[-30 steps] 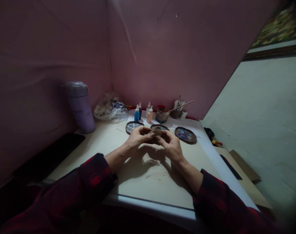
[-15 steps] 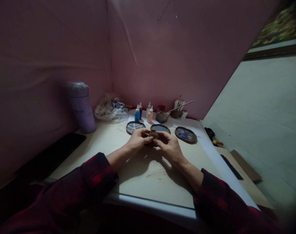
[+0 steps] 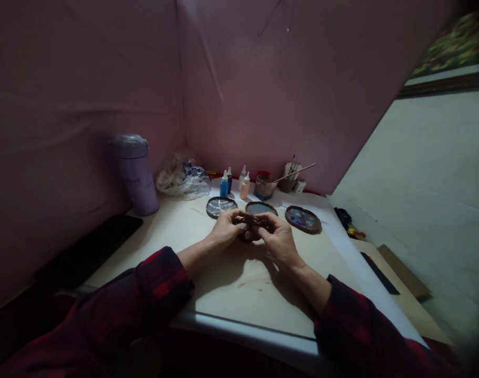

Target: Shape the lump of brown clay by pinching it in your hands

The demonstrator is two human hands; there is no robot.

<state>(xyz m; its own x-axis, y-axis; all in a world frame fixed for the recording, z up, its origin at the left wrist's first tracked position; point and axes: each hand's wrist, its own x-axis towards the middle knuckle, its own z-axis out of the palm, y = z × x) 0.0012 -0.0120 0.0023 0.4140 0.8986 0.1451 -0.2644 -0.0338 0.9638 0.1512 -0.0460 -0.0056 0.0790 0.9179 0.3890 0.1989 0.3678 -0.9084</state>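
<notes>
Above the middle of the table, my left hand (image 3: 226,229) and my right hand (image 3: 278,237) hold a lump of brown clay (image 3: 250,223) between them. The thumbs press on its near side, and the fingers curl round its edges and partly hide it. Just beyond the hands lies a round piece with a brown rim and a grey-blue middle (image 3: 262,208). To its left is a brown-rimmed disc with white lines on blue (image 3: 221,207). A third brown-rimmed disc, speckled blue and purple (image 3: 303,219), lies to the right.
Squeeze bottles, blue (image 3: 224,186) and peach (image 3: 245,188) among them, stand at the back beside a cup of murky liquid (image 3: 264,188) with a brush across it. A purple tumbler (image 3: 136,176) and a crumpled plastic bag (image 3: 183,178) are at left. Pink walls enclose the table's back and left.
The clay has been turned or reshaped between my fingers, and its pointed top now looks flatter. Both hands keep their grip. The whole view has shifted slightly.
</notes>
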